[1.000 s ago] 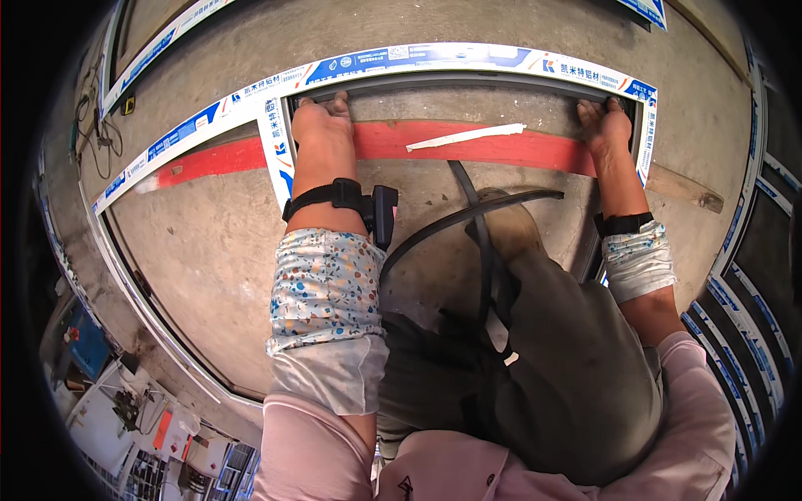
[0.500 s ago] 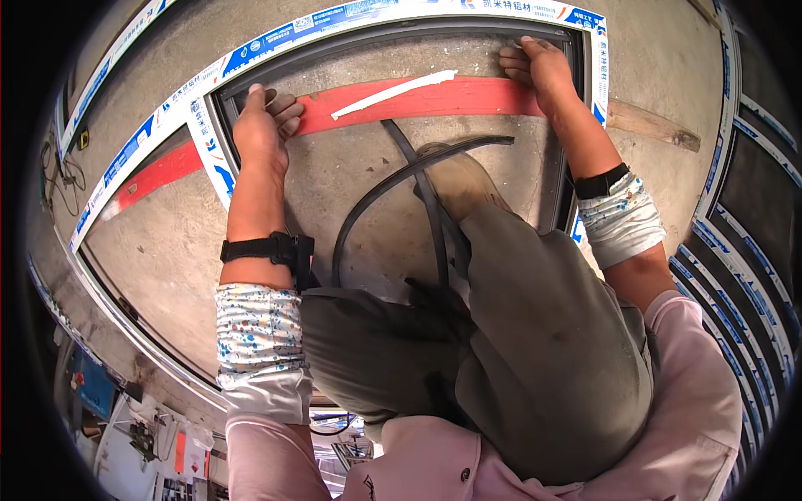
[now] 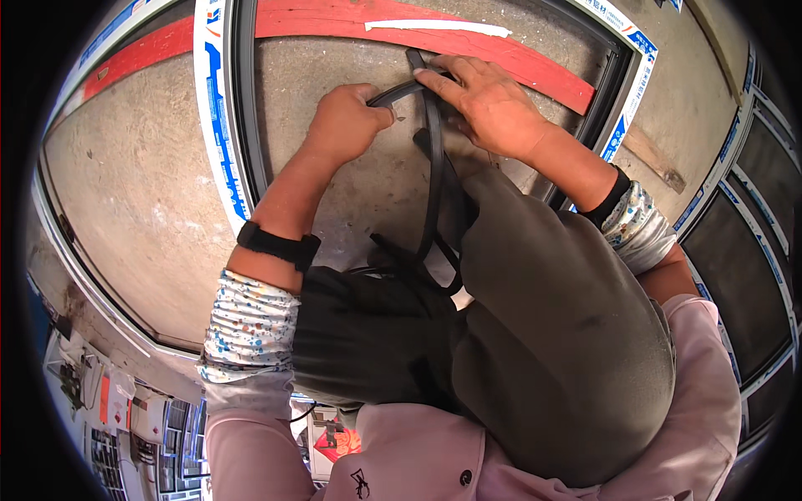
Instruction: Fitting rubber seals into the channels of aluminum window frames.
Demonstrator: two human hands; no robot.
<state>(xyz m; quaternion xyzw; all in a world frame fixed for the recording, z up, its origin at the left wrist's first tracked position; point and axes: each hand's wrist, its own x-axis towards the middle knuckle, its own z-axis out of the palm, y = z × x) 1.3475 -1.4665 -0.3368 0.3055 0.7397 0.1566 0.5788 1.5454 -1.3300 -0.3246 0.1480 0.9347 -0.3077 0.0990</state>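
left hand (image 3: 347, 125) and right hand (image 3: 494, 102) have moved off the frame (image 3: 219, 108) to upper centre, both clamped on black strip (image 3: 398, 93); strip taken up, not fitted.

The concrete floor (image 3: 134, 217) carries a red board (image 3: 334, 18) — it runs beneath the blue-and-white frame (image 3: 219, 117). Just outside the frame's right side, a bare wooden end (image 3: 656, 159) lies on the floor.

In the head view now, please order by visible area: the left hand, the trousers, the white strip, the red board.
Largest to smallest:
1. Trousers
2. Red board, partly covered
3. Left hand
4. White strip
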